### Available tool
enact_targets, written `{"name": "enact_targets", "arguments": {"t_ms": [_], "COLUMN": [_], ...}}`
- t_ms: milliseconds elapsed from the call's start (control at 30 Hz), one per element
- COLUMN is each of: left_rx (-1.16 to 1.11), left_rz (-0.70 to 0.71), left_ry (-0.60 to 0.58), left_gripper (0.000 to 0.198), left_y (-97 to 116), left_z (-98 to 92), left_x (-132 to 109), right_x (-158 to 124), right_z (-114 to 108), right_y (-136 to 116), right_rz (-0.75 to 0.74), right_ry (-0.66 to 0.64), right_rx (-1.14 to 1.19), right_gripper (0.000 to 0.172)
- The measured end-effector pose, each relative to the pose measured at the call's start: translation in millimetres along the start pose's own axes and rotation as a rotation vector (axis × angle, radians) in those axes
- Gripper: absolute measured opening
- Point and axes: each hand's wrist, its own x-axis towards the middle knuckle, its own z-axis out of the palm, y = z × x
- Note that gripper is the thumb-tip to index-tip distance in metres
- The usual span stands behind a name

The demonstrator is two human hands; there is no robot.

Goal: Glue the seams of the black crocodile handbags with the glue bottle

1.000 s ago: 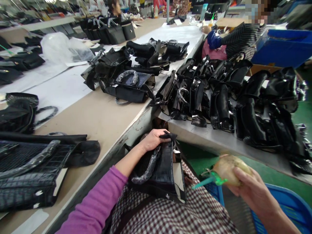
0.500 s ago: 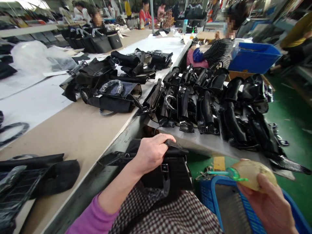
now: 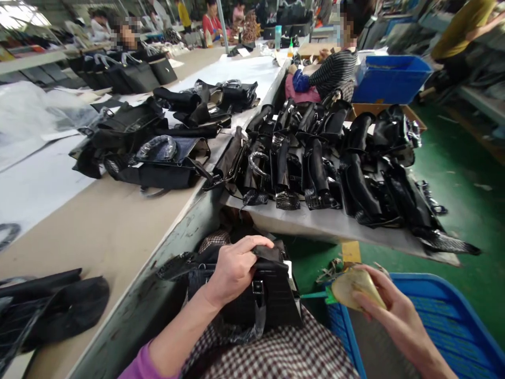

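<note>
My left hand (image 3: 232, 268) is closed over the top edge of a black crocodile-pattern handbag (image 3: 272, 297) resting on my checked lap. Clear plastic wrap hangs from the bag's front. My right hand (image 3: 389, 310) grips a yellowish squeeze bottle (image 3: 353, 287) with a green nozzle that points left toward the bag. The bottle sits above the rim of a blue plastic crate (image 3: 437, 321).
A long beige worktable (image 3: 106, 231) lies to my left with black bags (image 3: 158, 158) and parts. A lower grey shelf (image 3: 335, 223) ahead holds several glossy black bags (image 3: 323, 152). A seated person in a striped top (image 3: 335, 73) works beyond; a blue bin (image 3: 389, 79) stands there. Green floor on the right.
The view has swung right and up. My left hand turned the bag upright on my lap and settled on its top. My right hand brought the bottle lower and closer to the bag.
</note>
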Motion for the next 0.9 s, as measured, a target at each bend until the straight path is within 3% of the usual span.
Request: {"name": "enact_targets", "arguments": {"t_ms": [233, 700, 900], "left_rx": [0.005, -0.021, -0.029], "left_rz": [0.037, 0.033, 0.019], "left_ry": [0.005, -0.006, -0.021], "left_gripper": [0.024, 0.027, 0.039], "left_y": [7, 32, 54], "left_z": [-0.3, -11.2, -24.1], "left_x": [-2, -11, -28], "right_x": [2, -10, -15], "right_z": [10, 11, 13], "right_y": [9, 21, 16], "right_rz": [-0.02, -0.027, 0.053], "right_ry": [-0.033, 0.025, 0.123], "right_rx": [-0.005, 0.05, 0.094], "right_gripper": [0.056, 0.05, 0.054]}}
